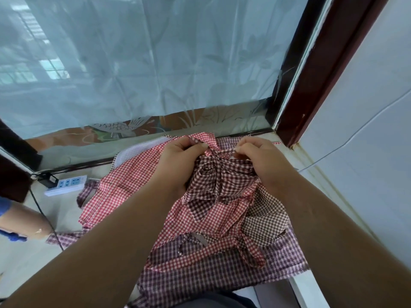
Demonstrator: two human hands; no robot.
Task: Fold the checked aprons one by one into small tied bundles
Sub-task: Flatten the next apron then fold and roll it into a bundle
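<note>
Maroon-and-white checked cloth, a bunched apron (213, 181), is held between both hands just above a heap of other checked aprons (222, 274), which is spread on a pale surface (26, 263) below the frosted window (144, 63). The left hand (178, 165) is closed round the bundle's left side, with the fingers curled over its upper edge and cloth gathered in the palm. The right hand (260, 161) is set against the bundle's right side, and a narrow tie strap (222, 151) is pinched between its thumb and forefinger. The strap is stretched almost level from left to right across the top of the bundle, so its long axis runs straight from one hand to the other, with the bundle hanging below it and towards the person. The free end is on the right-hand side, so the right hand is judged to be better placed to lead the strap round or through, while the bundle is kept compressed by the left. Whether a knot has already been formed cannot be told, as the crossing is hidden among the folds. A white power strip (66, 184) lies well apart to the left.
</note>
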